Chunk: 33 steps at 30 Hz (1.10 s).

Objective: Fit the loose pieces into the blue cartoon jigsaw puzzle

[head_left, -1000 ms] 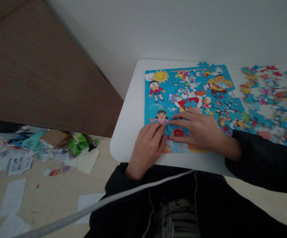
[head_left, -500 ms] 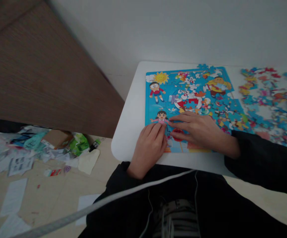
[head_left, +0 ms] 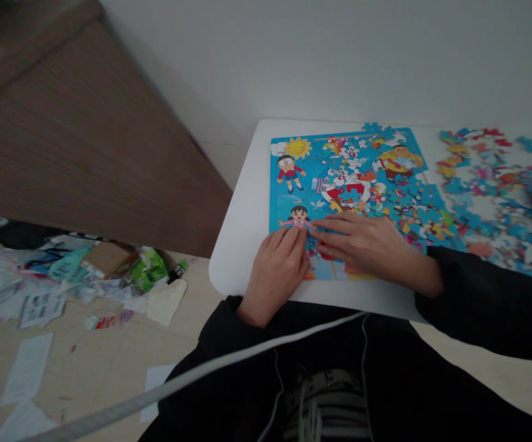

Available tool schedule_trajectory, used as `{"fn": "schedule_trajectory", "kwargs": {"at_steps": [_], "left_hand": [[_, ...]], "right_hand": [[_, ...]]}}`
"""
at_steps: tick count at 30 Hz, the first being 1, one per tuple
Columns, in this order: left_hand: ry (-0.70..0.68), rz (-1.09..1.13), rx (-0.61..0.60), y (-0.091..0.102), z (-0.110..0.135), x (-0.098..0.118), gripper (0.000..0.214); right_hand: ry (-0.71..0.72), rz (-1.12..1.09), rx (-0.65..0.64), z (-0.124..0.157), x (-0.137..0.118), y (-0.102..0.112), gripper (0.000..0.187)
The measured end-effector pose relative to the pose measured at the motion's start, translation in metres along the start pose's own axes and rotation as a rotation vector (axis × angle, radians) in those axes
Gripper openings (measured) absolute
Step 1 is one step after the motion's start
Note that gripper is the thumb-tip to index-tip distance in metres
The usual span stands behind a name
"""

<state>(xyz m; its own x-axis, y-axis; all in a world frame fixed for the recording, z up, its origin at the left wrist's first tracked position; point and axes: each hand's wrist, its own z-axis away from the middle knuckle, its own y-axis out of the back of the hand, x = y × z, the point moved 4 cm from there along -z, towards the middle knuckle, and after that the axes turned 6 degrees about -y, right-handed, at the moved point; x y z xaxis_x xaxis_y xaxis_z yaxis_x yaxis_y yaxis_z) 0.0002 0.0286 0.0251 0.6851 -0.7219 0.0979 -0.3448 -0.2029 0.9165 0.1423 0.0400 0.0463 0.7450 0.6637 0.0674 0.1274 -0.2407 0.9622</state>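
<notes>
A blue cartoon jigsaw puzzle [head_left: 278, 199] lies in its frame on a white table, its left side largely filled in. My left hand [head_left: 280, 264] rests on the lower left part, fingers side by side, their tips just below the girl figure [head_left: 298, 215]. From the right, my right hand [head_left: 369, 245] reaches over the lower middle with its fingers stretched out. Its fingertips touch the puzzle close to my left fingertips. Whether a piece lies under either hand is hidden. Loose jigsaw pieces [head_left: 413, 209] lie heaped on the right part of the puzzle.
More loose pieces [head_left: 481, 178] spread over the right side of the white table [head_left: 235, 245]. A brown wooden panel [head_left: 109, 141] stands left of it. Papers and wrappers [head_left: 86, 270] litter the floor. A pale cord [head_left: 247, 353] crosses over my lap.
My right fingers have shifted slightly and now cover more of the red spot beneath them. My left hand stays nearly where it was. The view has moved a little.
</notes>
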Motion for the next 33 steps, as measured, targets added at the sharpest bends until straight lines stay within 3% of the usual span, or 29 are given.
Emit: {"fn": "schedule_trajectory", "kwargs": {"at_steps": [5,12,20,27,33], "left_hand": [[0.009,0.048,0.014,-0.001,0.001,0.0,0.032],[0.006,0.079,-0.029,-0.002,-0.001,0.003,0.039],[0.009,0.082,-0.057,-0.005,0.002,0.0,0.042],[0.005,0.106,-0.072,-0.004,0.001,-0.003,0.043],[-0.015,0.081,-0.046,-0.003,0.002,-0.005,0.041]], "right_hand": [[-0.03,-0.092,-0.031,0.001,-0.001,-0.006,0.027],[0.066,-0.004,0.014,0.006,-0.016,-0.015,0.033],[0.004,-0.021,-0.009,0.012,-0.015,-0.002,0.035],[-0.076,-0.063,0.01,0.056,-0.026,0.015,0.034],[-0.26,-0.055,0.018,0.111,-0.013,0.026,0.036]]}}
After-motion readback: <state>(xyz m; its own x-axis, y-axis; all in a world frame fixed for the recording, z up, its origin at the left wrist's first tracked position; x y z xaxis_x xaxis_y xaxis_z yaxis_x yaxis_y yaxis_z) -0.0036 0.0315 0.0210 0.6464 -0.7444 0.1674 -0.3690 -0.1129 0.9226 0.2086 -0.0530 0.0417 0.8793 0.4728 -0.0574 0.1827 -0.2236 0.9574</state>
